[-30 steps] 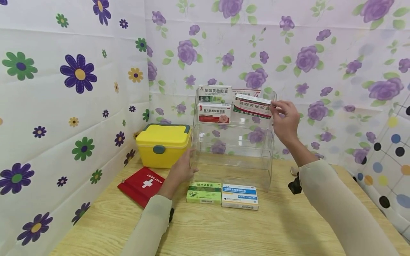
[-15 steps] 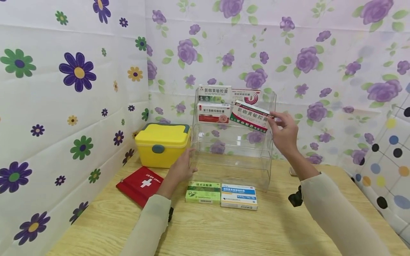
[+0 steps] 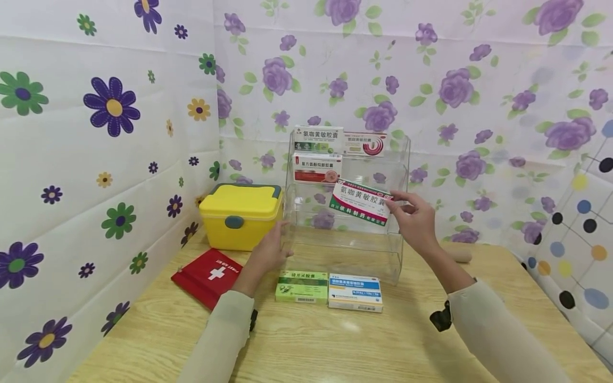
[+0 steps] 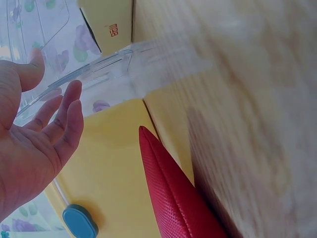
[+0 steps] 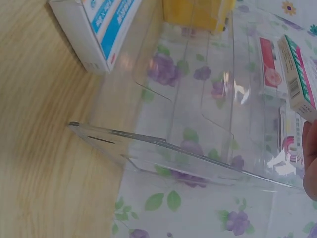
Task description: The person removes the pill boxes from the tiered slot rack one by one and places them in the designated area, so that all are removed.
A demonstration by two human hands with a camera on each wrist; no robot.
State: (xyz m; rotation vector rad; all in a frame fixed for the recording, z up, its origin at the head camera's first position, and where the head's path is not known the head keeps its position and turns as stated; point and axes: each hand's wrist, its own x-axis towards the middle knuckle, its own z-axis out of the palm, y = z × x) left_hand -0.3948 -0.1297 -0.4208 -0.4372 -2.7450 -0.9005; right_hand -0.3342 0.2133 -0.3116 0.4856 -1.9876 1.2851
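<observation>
My right hand pinches the right end of a white, green and red medicine box between thumb and fingers. The box tilts down to the right, in front of the middle tiers of a clear tiered display rack. My left hand is by the rack's lower left side. In the left wrist view its thumb and fingers stand apart and loosely bent near the clear side panel; contact is hard to tell. On the rack's upper tiers sit a green-and-white box, a white-and-red box and a red-and-white box.
A green medicine box and a blue-and-white one lie side by side before the rack. To the left are a yellow lidded case and a red first aid pouch. Floral cloth walls close off the back and left.
My right hand has brought the medicine box down and slightly left, from the second tier to lower in front of the rack, turning its printed face more into view. The left hand stays by the rack.
</observation>
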